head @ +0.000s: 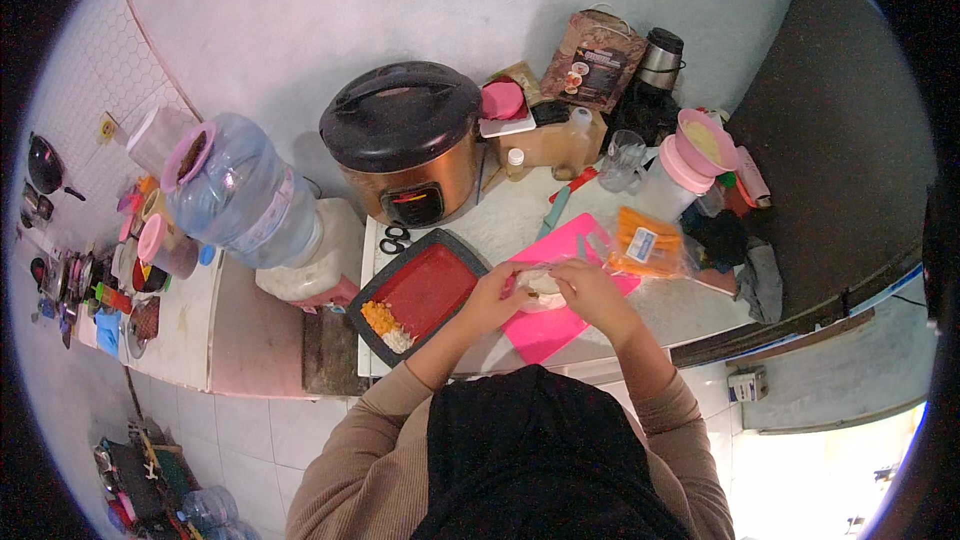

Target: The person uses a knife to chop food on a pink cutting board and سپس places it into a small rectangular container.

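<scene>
My left hand [493,294] grips the left side of a clear plastic pack [541,292] that holds something pale and round. The fingers of my right hand [596,295] pinch the pack's upper right edge. Below the pack lies a bright pink cutting board [546,337]. Just left of my left hand is a dark grey tray with a red inside [427,289]. Chopped orange pieces [380,316] and chopped white pieces [397,339] sit in its near left corner. An orange food pack with a label [649,244] rests over the board's right side.
A knife with a teal blade cover or handle [553,211] lies behind the board. Black-handled scissors [394,240] lie beside the tray. A large rice cooker [405,142] stands at the back. To the right are a glass mug [622,159] and a pink bowl [705,141] on a jar.
</scene>
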Available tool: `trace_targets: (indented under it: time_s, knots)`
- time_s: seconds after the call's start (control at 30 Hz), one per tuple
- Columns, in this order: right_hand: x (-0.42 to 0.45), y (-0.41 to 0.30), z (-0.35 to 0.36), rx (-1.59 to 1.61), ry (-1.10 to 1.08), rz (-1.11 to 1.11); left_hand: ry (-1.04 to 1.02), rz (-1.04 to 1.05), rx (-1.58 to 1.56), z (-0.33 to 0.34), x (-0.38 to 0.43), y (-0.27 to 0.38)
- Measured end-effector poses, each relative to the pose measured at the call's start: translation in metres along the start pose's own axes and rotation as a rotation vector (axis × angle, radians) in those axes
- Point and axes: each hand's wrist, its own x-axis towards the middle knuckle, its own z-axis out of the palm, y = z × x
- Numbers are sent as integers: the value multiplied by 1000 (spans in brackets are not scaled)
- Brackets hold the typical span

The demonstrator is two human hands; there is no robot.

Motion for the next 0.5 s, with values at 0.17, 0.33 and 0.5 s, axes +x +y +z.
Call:
trace_targets:
  time_s: [0.17,0.33,0.5]
  knots:
    - [0,0,10,-71,-9,-27,92,-76,91,7,8,-3]
    - [3,-13,8,-125,-151,107,119,20,242,8,8,7]
    - [5,-4,12,-101,-161,52,79,2,173,6,8,7]
